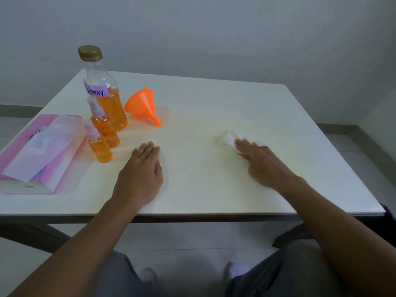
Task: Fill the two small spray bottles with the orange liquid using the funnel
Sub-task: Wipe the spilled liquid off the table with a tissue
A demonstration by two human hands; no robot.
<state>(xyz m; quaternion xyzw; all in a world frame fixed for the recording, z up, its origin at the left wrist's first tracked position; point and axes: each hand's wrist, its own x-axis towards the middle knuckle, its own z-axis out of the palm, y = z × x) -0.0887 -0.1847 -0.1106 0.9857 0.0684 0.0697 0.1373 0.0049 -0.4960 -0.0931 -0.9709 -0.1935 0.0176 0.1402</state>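
Two small spray bottles stand at the left of the white table, both holding orange liquid and capped with spray heads: the nearer one and the farther one. Behind them is the large bottle labelled "Spray", gold cap on, about half full of orange liquid. An orange funnel lies on its side to the right of it. My left hand lies flat on a white tissue. My right hand presses a crumpled white tissue onto the table.
A pink tissue pack lies at the table's left edge. The table's front edge runs just below my wrists; my knees show beneath it. A grey wall stands behind the table.
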